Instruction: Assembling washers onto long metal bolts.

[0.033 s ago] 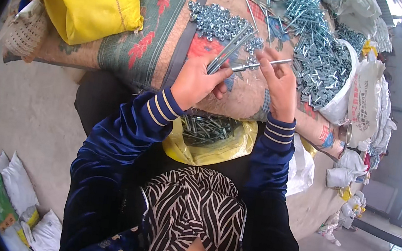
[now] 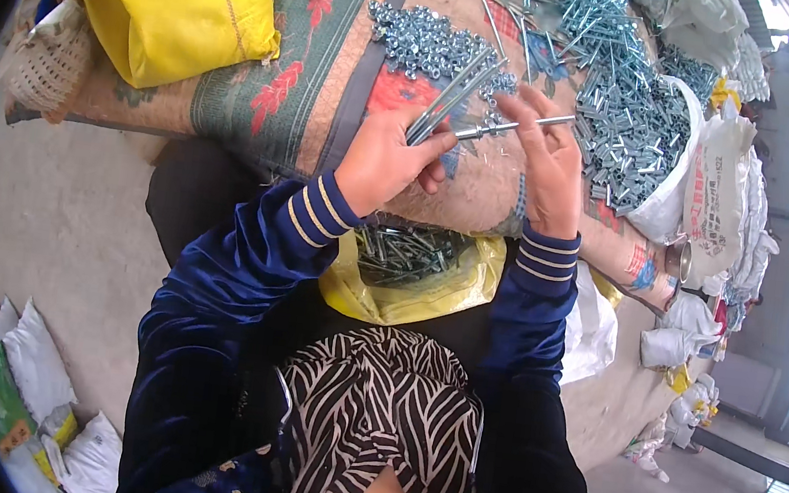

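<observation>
Steel: the left hand (image 2: 390,162) is closed round a bundle (image 2: 438,114) and one separate rod (image 2: 483,130); the right hand (image 2: 551,172) is loosely spread over that rod, contact uncertain; gripping both on one side presumably frees the right fingers; nuts (image 2: 415,40) lie just beyond, probably for short reach; the rod sits above the padded surface (image 2: 460,195), its long axis nearly crosswise, free end pointing right and slightly away; the bundle slants forward and right.
</observation>
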`<control>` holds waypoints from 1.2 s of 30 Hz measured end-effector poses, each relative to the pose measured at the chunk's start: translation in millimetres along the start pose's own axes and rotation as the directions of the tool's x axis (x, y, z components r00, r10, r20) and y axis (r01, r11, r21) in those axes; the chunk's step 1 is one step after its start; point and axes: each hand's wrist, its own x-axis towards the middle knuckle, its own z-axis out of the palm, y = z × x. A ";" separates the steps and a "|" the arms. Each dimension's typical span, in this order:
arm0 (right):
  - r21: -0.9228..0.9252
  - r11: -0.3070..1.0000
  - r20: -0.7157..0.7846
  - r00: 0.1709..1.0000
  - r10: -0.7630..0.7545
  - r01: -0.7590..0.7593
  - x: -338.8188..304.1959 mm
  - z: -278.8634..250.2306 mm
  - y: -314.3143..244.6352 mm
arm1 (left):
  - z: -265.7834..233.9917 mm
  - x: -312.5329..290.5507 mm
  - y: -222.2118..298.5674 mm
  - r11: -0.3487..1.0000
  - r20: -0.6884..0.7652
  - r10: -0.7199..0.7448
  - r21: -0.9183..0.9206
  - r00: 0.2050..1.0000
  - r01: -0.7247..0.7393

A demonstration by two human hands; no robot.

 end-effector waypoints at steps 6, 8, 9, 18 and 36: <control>-0.304 0.944 -0.065 0.992 0.113 -0.127 -2.7 3.3 2.3 | -1.6 -3.0 0.2 1.000 0.004 -0.015 0.005 1.000 0.015; -0.179 0.973 -0.111 0.979 -0.169 0.148 -3.5 0.7 5.9 | 1.8 -3.8 3.0 1.000 0.007 -0.006 0.006 1.000 0.006; -0.112 0.993 -0.033 0.999 -0.035 0.032 -4.0 -5.2 2.2 | 1.9 -4.5 3.9 1.000 0.004 0.003 0.007 1.000 -0.003; -0.101 0.979 -0.010 0.984 0.177 -0.177 -6.2 -5.7 -7.9 | -0.6 -1.7 -1.1 1.000 0.017 0.000 0.002 1.000 0.000; -0.169 0.952 0.065 0.961 0.267 -0.254 -22.4 -7.1 9.6 | 10.9 -11.2 -3.4 0.877 0.021 0.207 0.438 0.978 -0.195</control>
